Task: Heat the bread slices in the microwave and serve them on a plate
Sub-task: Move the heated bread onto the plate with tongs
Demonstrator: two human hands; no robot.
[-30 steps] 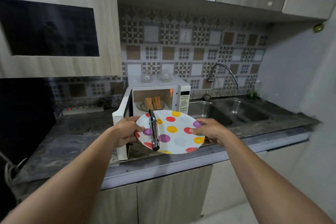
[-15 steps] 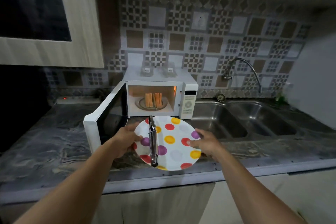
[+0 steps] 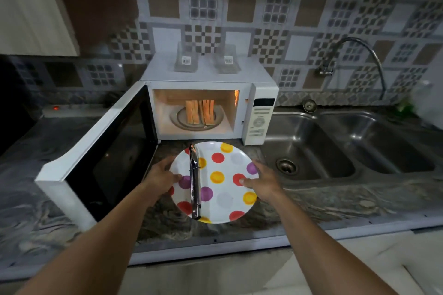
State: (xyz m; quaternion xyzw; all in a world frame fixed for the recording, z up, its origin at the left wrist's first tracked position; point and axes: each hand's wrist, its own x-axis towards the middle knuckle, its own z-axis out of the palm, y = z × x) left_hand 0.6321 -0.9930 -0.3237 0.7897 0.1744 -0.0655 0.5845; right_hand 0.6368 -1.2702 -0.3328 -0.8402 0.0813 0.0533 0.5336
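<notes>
Your fingers (image 3: 245, 181) clamp the plate (image 3: 230, 167) at its rim on both sides, left hand (image 3: 160, 175) and right hand (image 3: 266, 182) each with a thumb on top; the table (image 3: 311, 201) is now right under you, where a second ago you stood back from it; the microwave (image 3: 211, 74) stands lit inside, its door (image 3: 107, 160) swung wide; the plate has come down low just before the opening, though I cannot tell if it rests on the table; the tongs (image 3: 194, 182) lie across it; the bread slices (image 3: 200, 115) stand upright inside on the turntable (image 3: 177, 120), so lifting them out looks next.
</notes>
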